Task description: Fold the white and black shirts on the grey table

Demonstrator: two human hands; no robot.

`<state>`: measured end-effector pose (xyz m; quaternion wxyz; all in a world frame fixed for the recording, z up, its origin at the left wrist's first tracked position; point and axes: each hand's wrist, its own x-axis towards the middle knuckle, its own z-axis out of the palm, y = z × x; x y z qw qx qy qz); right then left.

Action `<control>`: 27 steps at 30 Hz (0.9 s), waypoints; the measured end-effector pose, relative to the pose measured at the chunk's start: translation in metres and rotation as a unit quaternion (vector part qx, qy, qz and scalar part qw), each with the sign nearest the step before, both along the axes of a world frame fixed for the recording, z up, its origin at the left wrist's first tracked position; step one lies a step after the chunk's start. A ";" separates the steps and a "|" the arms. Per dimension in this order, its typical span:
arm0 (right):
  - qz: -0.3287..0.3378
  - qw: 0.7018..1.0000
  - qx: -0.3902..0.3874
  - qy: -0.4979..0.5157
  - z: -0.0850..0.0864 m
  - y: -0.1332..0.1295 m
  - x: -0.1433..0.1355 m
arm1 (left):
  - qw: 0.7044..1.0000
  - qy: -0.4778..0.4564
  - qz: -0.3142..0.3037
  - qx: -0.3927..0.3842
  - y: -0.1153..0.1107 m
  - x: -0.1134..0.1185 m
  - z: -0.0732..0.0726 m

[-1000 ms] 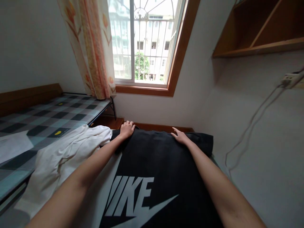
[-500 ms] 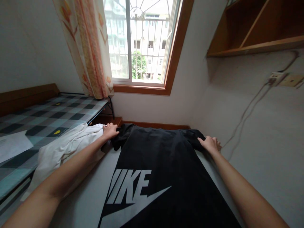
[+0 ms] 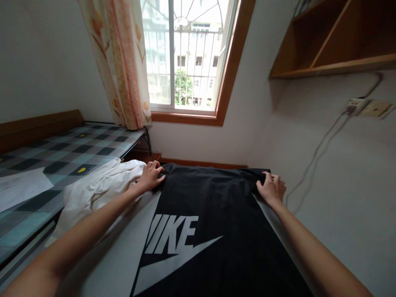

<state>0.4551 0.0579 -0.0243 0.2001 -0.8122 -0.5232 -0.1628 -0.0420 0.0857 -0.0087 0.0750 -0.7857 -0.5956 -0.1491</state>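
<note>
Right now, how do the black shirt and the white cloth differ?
The black shirt is spread mostly flat, while the white cloth lies bunched in folds. The black shirt carries a large pale print; the white cloth shows none. Both are fabric.

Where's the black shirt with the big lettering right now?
In the head view, the black shirt lies spread across the lower middle, its far end between the left hand and right hand, with crumpled white cloth to its left.
</note>
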 end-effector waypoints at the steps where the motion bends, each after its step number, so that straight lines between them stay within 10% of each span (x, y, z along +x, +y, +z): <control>1: 0.031 0.999 -0.009 -0.013 0.001 -0.005 -0.007 | 1.000 -0.015 -0.011 -0.011 -0.011 0.001 -0.003; 10: 0.208 0.915 -0.331 0.098 -0.002 -0.063 -0.039 | 0.970 -0.161 0.025 -0.180 -0.079 -0.008 -0.029; 27: 0.135 0.947 -0.276 0.094 0.000 -0.140 -0.009 | 0.879 -0.387 -0.008 -0.278 -0.094 -0.007 -0.049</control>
